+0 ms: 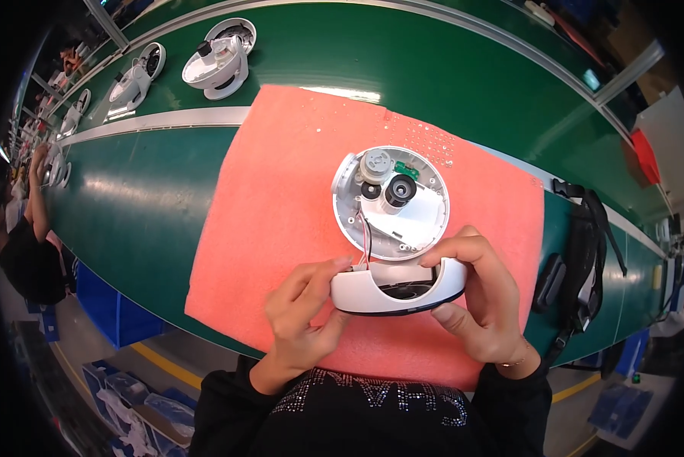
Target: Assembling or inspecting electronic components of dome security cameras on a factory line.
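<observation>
Between both hands I grip a white plastic camera housing cover (357, 293) with a rounded cutout and a dark underside. My left hand (305, 308) is closed on its left end, fingertips near some thin wires (366, 236). On the right end, my right hand (483, 301) is closed, with thumb below and fingers on top. Just beyond lies a round white housing (342, 206), open side up. It holds a grey motor (377, 165), a black lens (401, 190) and a small green circuit board (407, 170). The wires run from it toward the cover.
Under the parts is a pink foam mat (266, 190) with several small screws (429, 141) at its far side. Other half-open white units (218, 65) stand on the green line at the far left. A black strap (586, 251) lies right; a co-worker (33, 244) sits left.
</observation>
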The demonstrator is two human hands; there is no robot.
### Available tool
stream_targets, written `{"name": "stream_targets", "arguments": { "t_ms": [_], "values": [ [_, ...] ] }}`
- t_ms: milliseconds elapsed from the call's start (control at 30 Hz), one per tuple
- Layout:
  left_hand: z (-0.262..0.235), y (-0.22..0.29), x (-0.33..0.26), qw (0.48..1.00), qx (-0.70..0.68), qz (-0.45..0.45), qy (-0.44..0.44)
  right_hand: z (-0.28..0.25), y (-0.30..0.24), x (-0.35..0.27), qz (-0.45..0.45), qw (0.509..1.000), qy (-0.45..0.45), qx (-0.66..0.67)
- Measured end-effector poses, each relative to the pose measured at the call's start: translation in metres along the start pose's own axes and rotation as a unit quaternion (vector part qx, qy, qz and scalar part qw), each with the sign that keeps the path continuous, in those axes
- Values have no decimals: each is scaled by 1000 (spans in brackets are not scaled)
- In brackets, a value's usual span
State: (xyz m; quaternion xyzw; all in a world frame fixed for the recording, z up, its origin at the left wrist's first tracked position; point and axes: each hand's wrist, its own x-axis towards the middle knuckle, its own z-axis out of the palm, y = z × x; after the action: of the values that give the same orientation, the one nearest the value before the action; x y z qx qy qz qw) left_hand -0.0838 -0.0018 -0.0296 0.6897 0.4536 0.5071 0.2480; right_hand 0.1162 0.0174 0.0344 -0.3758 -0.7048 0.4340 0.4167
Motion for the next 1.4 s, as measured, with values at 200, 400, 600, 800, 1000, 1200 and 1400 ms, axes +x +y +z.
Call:
{"name": "stream_targets", "arguments": {
  "t_ms": [200,400,600,800,1000,1200,1400],
  "values": [
    [-3,2,3,999,-31,4,2,-2,3,-2,1,999,-10,34],
    [-3,6,6,1000,1,19,-16,0,3,-3,37,999,12,11],
    [-3,8,8,999,22,22,-9,6,7,1,18,998,43,-42],
    [-3,7,5,987,-129,-99,-18,-2,-1,15,-50,994,3,-101],
    [-10,2,2,972,-193,-131,5,-12,8,6,39,998,-34,46],
    [-11,1,-3,980,-169,-95,37,-7,6,13,-31,998,-8,-60],
    [-15,-9,1,910,-338,-224,89,-3,2,13,86,982,-92,140]
  ]
}}
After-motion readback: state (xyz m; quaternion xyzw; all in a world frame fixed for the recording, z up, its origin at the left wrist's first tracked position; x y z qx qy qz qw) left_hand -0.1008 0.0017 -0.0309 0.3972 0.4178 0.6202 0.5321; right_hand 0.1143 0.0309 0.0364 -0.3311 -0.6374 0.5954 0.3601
